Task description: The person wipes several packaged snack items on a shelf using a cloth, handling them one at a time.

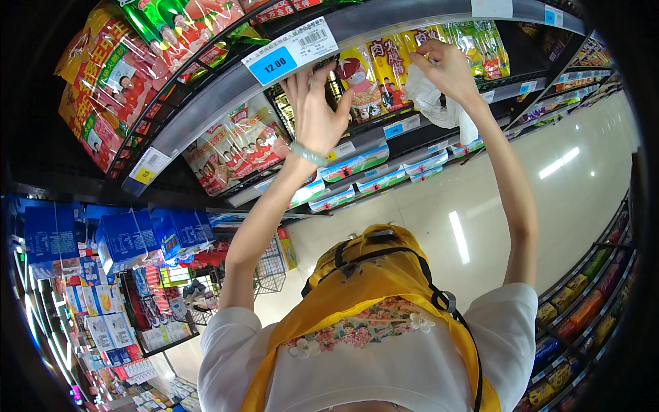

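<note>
My left hand (pixel 320 110), with a pale bangle (pixel 308 154) at the wrist, reaches up to the shelf with fingers spread. Its fingertips go behind the lower edge of the upper shelf's price rail, so what they touch is hidden. Dark gold packets (pixel 284 114) stand beside it. A crumpled white cloth or tissue (pixel 430 98) hangs from my right hand (pixel 446 68), in front of yellow sausage packets (pixel 391 72). Left of those is a yellow packet with a cartoon figure (pixel 360 85). Green-and-yellow packets (pixel 481 49) lie just right of that hand.
Large red-and-yellow bags (pixel 116 85) sit in a wire-fronted upper shelf (pixel 154 113). Red-and-white packets (pixel 237 144) are at lower left. A yellow bag (pixel 370 278) hangs at my chest. Blue cartons (pixel 126 237) are stacked left; another shelf (pixel 576 309) stands right across the tiled floor (pixel 494 206).
</note>
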A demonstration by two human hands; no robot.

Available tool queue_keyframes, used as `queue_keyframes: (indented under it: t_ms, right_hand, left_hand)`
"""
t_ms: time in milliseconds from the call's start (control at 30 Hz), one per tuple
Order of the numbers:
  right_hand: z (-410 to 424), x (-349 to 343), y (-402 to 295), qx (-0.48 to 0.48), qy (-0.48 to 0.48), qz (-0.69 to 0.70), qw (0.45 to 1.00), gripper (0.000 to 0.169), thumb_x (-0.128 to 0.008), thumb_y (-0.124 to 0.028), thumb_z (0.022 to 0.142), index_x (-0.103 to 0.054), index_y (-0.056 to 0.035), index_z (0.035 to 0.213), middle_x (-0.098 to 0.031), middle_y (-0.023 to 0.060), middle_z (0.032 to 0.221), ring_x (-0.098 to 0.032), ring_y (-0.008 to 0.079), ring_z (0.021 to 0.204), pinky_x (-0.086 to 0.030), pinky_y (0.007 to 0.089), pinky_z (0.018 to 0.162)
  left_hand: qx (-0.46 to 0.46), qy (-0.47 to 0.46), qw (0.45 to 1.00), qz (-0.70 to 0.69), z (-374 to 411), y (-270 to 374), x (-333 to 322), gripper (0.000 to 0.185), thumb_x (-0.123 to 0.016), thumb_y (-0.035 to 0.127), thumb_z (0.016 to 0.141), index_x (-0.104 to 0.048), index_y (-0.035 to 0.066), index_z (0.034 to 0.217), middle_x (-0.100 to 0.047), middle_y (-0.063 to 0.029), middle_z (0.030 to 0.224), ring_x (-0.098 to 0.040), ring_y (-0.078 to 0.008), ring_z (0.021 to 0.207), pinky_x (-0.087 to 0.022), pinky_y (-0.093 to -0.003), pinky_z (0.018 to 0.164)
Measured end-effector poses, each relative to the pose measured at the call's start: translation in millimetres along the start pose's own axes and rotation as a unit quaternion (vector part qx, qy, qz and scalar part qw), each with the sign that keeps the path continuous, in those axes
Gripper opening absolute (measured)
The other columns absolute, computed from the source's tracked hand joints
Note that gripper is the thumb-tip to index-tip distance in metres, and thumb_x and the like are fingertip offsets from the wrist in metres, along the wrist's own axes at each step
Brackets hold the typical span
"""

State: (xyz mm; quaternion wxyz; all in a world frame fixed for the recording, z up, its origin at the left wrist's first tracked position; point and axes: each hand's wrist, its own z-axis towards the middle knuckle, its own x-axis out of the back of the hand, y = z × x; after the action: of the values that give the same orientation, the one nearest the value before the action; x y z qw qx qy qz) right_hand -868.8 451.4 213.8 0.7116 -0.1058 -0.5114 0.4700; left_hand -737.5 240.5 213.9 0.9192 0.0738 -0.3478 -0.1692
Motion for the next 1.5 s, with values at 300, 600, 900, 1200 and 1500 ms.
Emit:
queue_keyframes:
  t_ms: [300,600,900,1200,1500]
  right_hand:
    - [-9.9,-14.0,-41.3,0.087,0.016,0.052,0.995,0.027,-0.065,-0.031,0.075,-0.066,-0.0048,0.082,-0.066,0.0097,0.074,-0.063,0.0262,0.069,-0.048,0.0333,0.062]
    - [-9.2,-77.3,-95.0,0.095,-0.091,0.008,0.991,0.032,-0.063,-0.037,0.074,-0.069,-0.0084,0.086,-0.067,0.011,0.076,-0.064,0.0269,0.072,-0.05,0.0354,0.066]
    - [-2.5,-124.3,-109.5,-0.026,-0.071,0.07,0.995,0.027,-0.062,-0.033,0.072,-0.069,-0.0074,0.077,-0.065,0.0134,0.075,-0.063,0.0306,0.074,-0.05,0.0378,0.068]
    - [-22.2,-134.5,-115.4,0.016,0.003,0.157,0.987,0.024,-0.064,-0.022,0.074,-0.063,-0.0028,0.087,-0.066,0.0114,0.077,-0.064,0.0281,0.069,-0.049,0.0348,0.062]
    - [-29.0,-124.2,-120.5,0.021,-0.019,0.186,0.982,0.032,-0.065,-0.026,0.073,-0.065,-0.0032,0.095,-0.067,0.014,0.083,-0.065,0.0273,0.072,-0.05,0.0332,0.064]
  left_hand:
    - [0.019,0.028,0.998,0.05,-20.9,-19.1,33.8,0.035,-0.064,0.008,0.076,-0.055,0.002,0.109,-0.051,-0.0194,0.115,-0.042,-0.0384,0.113,-0.031,-0.0471,0.097]
    - [-0.002,-0.102,0.99,0.097,42.9,-76.7,36.3,0.018,-0.054,0.021,0.083,-0.062,0.006,0.089,-0.063,-0.0171,0.082,-0.059,-0.035,0.074,-0.046,-0.0438,0.064]
    - [-0.125,-0.087,0.967,0.204,62.9,-149.5,27.4,0.02,-0.053,0.022,0.084,-0.06,0.005,0.09,-0.062,-0.0147,0.084,-0.058,-0.0329,0.078,-0.046,-0.0399,0.068]
    - [-0.179,-0.207,0.949,0.157,75.2,-111.1,32.9,0.019,-0.051,0.021,0.086,-0.06,0.005,0.09,-0.061,-0.0153,0.086,-0.058,-0.0306,0.079,-0.045,-0.0379,0.07]
    - [-0.242,-0.134,0.934,0.227,76.7,-165.0,38.3,0.018,-0.049,0.018,0.085,-0.059,0.004,0.083,-0.06,-0.0151,0.078,-0.058,-0.0306,0.073,-0.045,-0.0387,0.065]
